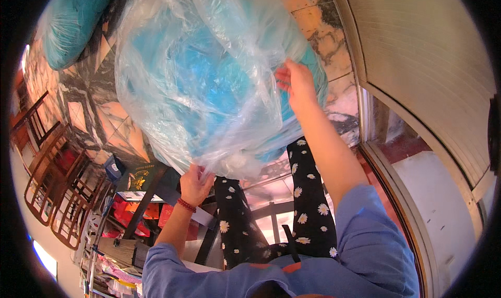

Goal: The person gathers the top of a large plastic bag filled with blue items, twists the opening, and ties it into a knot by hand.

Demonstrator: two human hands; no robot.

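In front of my legs stands a large clear plastic bag (156, 89), bulky and wrinkled, with bright blue contents (216, 84) showing through it. What the blue contents are, I cannot make out. My left hand (195, 185), with a red bead bracelet on the wrist, pinches the bag's near edge at the lower left. On the bag's right side, the curled fingers of my right hand (298, 84) grip the loose plastic along its opening. Part of the right fingertips is hidden by the film and the hand itself.
Teal filled bags (73, 32) lie on the patterned marble floor (334, 52) at the far left. Dark wooden chairs (57, 183) and a cluttered rack (112, 256) stand left. At right, a sliding door frame (417, 115) runs close by my arm.
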